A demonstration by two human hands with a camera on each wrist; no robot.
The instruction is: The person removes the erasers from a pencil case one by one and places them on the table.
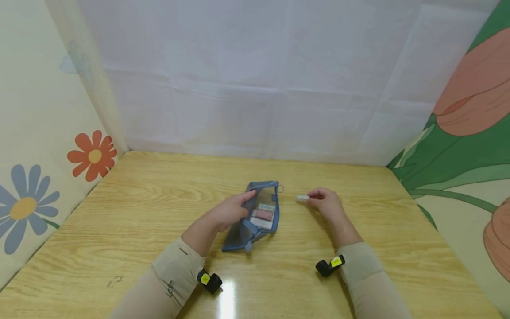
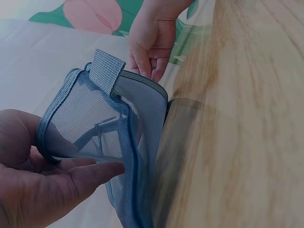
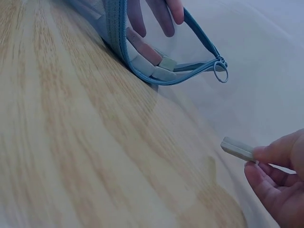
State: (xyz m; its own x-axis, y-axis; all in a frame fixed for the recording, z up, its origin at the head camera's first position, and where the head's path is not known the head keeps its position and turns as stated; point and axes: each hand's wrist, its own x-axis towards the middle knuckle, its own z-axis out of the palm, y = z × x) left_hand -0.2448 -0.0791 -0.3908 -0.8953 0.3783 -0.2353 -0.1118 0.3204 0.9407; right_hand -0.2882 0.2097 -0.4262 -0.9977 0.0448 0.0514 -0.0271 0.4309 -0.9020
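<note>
My left hand grips the side of a blue mesh zipper pouch, whose mouth gapes toward the right. In the right wrist view, fingertips of that hand show within the opening. Inside the pouch lie several small blocks: a pink block, a white block and a pale green one. To the right of the mouth, my right hand pinches a short pale bar by one end between thumb and fingers. The bar's other end points at the pouch.
A metal ring hangs from the zipper at the pouch's far corner. The wood-grain table meets a white sheet at the back. Painted flower walls stand at both sides. Each wrist wears a small black camera.
</note>
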